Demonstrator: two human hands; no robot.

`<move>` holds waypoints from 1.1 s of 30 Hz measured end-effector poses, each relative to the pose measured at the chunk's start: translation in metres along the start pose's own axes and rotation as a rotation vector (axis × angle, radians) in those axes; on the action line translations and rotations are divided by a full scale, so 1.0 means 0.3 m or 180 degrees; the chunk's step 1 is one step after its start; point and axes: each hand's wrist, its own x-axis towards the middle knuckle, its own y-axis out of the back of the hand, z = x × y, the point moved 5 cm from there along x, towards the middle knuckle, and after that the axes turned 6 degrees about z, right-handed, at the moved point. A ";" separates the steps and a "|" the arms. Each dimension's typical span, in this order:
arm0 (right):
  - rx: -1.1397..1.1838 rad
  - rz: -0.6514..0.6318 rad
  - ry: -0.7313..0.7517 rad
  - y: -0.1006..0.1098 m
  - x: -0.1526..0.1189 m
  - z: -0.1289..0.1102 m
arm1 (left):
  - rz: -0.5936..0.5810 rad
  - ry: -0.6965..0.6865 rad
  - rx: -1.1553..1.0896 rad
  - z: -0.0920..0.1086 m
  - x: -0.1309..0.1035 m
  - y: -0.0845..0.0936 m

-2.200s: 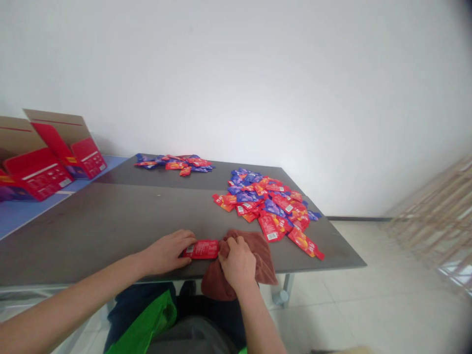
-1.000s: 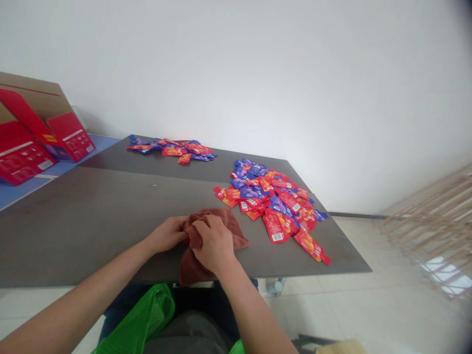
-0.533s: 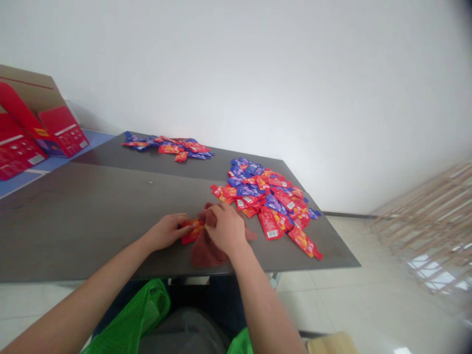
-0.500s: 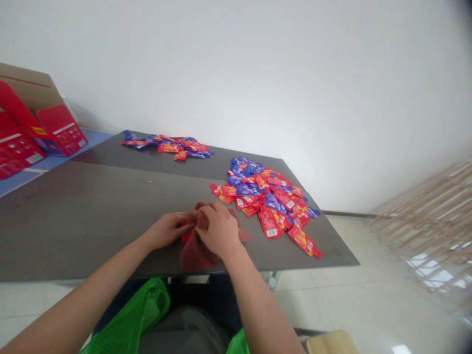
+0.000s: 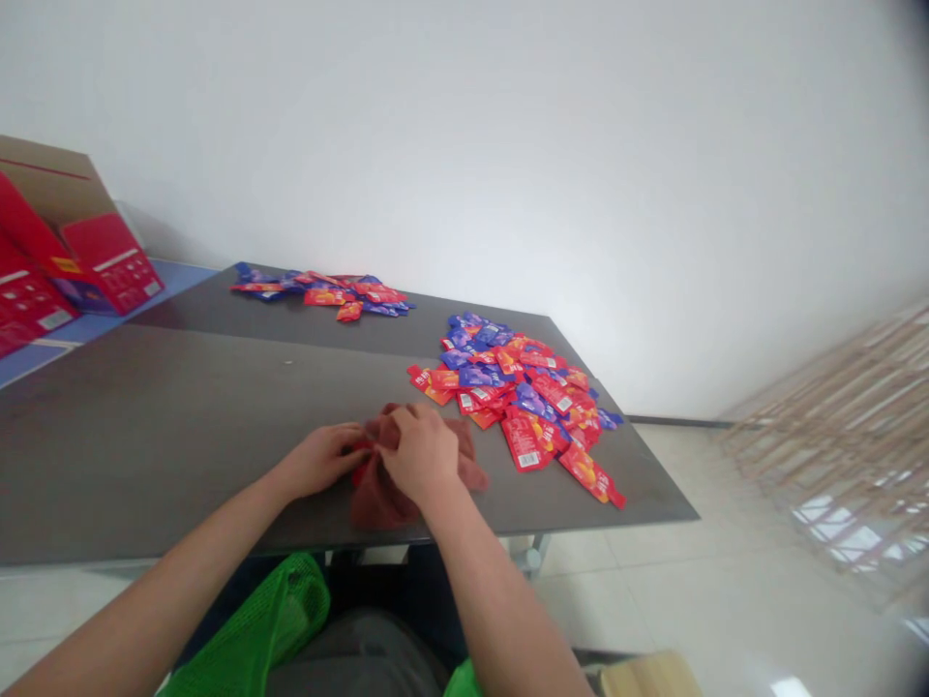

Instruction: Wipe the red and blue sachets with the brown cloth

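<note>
A reddish-brown cloth (image 5: 381, 501) lies bunched on the grey table (image 5: 181, 426) near its front edge. My right hand (image 5: 422, 453) is closed on the cloth, its fingers pressing into the folds. From the left, my left hand (image 5: 328, 459) pinches a small red pouch (image 5: 358, 474), mostly covered by the cloth and my fingers. Both hands meet at the pouch. Just beyond my right hand, a heap of red and purple pouches (image 5: 526, 382) spreads across the table's right side.
A smaller pile of similar pouches (image 5: 326, 293) lies at the far edge by the white wall (image 5: 435, 145). Open red cardboard boxes (image 5: 116, 261) stand on a blue surface at the left. A slatted wooden rack (image 5: 856, 426) is on the right.
The view has shifted slightly. My right hand has moved a little on the cloth, whose folds now spread wider on the right. My left hand keeps its pinch on the pouch.
</note>
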 end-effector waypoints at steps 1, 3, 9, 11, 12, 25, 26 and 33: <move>0.0062 -0.0033 0.0131 -0.020 -0.005 -0.032 | 0.0017 0.0015 -0.0014 -0.002 0.000 -0.001; 0.0075 -0.0167 0.0155 -0.061 -0.012 -0.044 | 0.0050 0.0031 0.0047 0.000 0.000 -0.003; -0.0326 -0.0337 -0.0613 -0.033 0.006 0.132 | 0.0038 -0.0034 0.0167 0.012 -0.011 -0.001; -0.0225 -0.0229 -0.0447 -0.007 0.007 0.098 | 0.0043 -0.0006 0.0106 0.005 -0.014 0.000; -0.0108 -0.0151 -0.0230 -0.003 0.003 0.057 | 0.0045 0.0007 0.0046 0.002 -0.014 -0.001; -0.0130 -0.0100 -0.0558 -0.017 -0.012 0.107 | 0.0069 0.0033 0.0105 0.021 -0.014 0.004; -0.0035 -0.0044 -0.0410 -0.017 -0.015 0.069 | 0.0070 0.0031 0.0089 0.019 -0.014 0.003; 0.0094 -0.0249 -0.0315 -0.079 -0.020 0.006 | 0.0131 0.0014 0.0141 0.026 -0.013 0.001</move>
